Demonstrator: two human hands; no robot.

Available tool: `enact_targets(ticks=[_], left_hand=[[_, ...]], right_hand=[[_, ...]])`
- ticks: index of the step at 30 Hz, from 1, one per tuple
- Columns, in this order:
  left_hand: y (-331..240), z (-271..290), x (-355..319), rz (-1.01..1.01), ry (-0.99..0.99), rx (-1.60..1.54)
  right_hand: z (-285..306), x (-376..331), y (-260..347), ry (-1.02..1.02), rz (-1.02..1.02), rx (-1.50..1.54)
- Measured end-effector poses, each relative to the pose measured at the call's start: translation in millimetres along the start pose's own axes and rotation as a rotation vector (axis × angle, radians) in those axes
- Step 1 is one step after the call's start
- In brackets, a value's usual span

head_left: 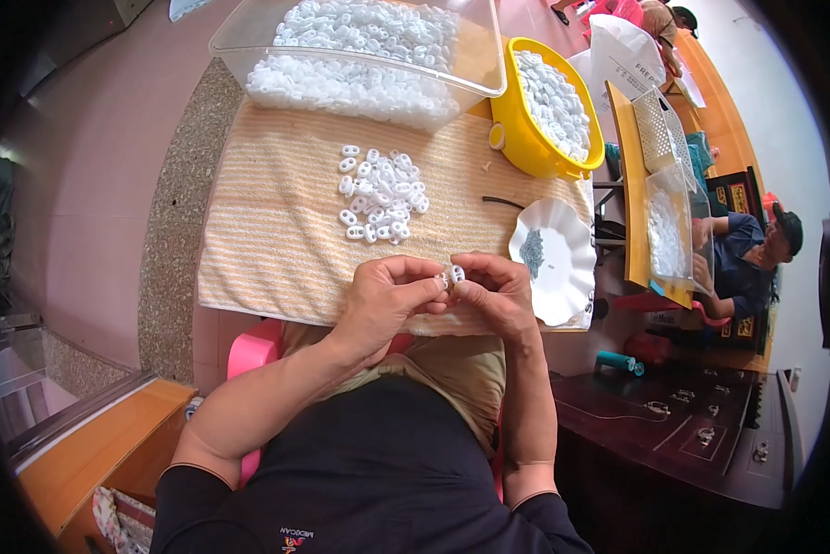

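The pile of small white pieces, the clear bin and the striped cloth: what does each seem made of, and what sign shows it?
White pieces: probably smooth moulded plastic; they look alike, rounded and holed.
Clear bin: likely glossy plastic; pieces show through its wall.
Striped cloth: apparently matt, towel-like fabric; its surface looks soft, unshiny; fibre uncertain.

Head camera: left of a worn pair; wide fisheye, upright.
Facing: down, over the person's torso (369, 452) onto the surface (267, 212).
Range: close; left hand (392, 297) and right hand (500, 291) by the surface's near edge.
Field: surface's left, near, right edges; co-worker (745, 257) farther off, past the right edge.
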State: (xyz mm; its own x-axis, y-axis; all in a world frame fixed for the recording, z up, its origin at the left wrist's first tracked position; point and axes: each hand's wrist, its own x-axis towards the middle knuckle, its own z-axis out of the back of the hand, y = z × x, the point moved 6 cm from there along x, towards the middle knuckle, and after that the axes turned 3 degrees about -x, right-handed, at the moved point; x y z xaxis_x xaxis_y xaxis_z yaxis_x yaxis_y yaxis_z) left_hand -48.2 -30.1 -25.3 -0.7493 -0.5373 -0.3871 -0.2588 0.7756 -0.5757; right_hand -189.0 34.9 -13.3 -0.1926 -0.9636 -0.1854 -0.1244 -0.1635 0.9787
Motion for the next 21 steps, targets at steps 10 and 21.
enact_targets(ticks=[10, 21], left_hand=[[0.9, 0.1, -0.2, -0.001, -0.007, 0.007], [2.3, 0.8, 1.3, -0.013, 0.010, 0.027]], right_hand=[[-0.7, -0.9, 0.8, 0.007, -0.010, 0.024], [-4.3, -1.3, 3.7, 0.003, -0.012, -0.003]])
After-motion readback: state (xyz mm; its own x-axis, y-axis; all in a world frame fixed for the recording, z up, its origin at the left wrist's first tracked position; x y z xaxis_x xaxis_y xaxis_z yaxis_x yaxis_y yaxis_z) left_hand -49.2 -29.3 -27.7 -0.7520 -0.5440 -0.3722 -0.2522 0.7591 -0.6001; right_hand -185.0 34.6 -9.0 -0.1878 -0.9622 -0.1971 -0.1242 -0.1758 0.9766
